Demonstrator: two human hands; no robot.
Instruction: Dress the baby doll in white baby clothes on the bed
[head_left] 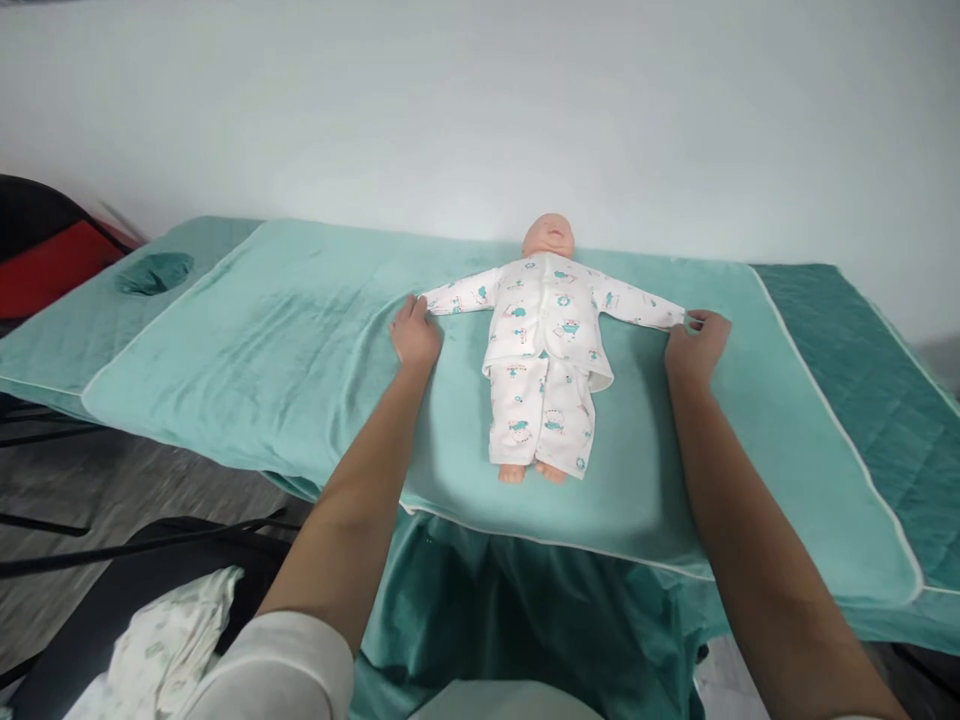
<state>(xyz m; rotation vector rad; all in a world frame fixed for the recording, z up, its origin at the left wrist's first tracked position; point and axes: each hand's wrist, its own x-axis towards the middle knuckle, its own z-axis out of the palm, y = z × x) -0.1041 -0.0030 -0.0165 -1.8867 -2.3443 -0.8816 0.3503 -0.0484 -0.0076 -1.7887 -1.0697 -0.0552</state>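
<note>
A baby doll (548, 237) lies on its back on a teal blanket (285, 340), head towards the wall, arms spread wide. It wears a white printed top (546, 312) and matching trousers (541, 420); bare feet show at the bottom. My left hand (415, 332) pinches the cuff of the doll's left-side sleeve. My right hand (697, 340) is closed on the cuff of the other sleeve, pulling it straight.
The blanket covers a padded bed (862, 330) with a darker quilted cover at the right and a face hole (154, 272) at the left. A white wall stands behind. A black chair (112, 590) with pale printed clothes (165, 650) sits at lower left.
</note>
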